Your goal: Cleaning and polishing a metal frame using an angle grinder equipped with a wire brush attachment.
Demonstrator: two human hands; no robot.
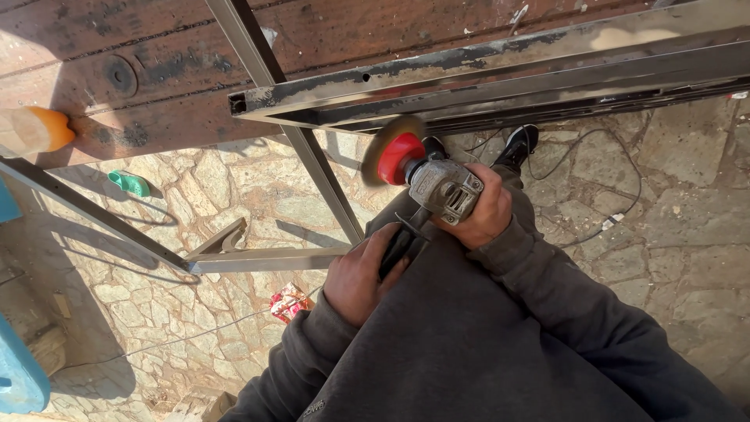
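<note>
Tool: an angle grinder [447, 187] is held at frame centre, its grey metal head pointed to the upper left; a red-hubbed wire brush wheel [393, 150] is mounted on it, blurred.
Wheel position: seen just below the near edge of the metal frame [500, 74]; contact cannot be told.
Right hand: the right hand [480, 215] is closed around the grinder body from the right, fingers wrapped over the top, knuckles turned to the upper left; wrist bent, forearm in a dark grey sleeve [562, 289] running to the lower right.
Left hand: the left hand [361, 275] is closed on the black side handle [402, 242], which runs down-left from the grinder head; back of hand faces the camera, forearm coming up from bottom centre.
Arms: both are drawn in close to the body, elbows low, hands near each other at frame centre.
Metal frame: scorched, shiny square tubing is laid across the upper right of the frame on a brown wooden surface [117, 47]; thinner bars run diagonally down to the left.
Floor: irregular stone paving [680, 234] is seen below; a black cable [617, 156] lies on it at right.
Shoe: a black shoe [519, 144] is seen just right of the grinder.
Other: an orange object [35, 129] at the left edge, a green item [129, 183] on the stones, a red wrapper [289, 302] lower centre, blue shapes [19, 375] at lower left.
</note>
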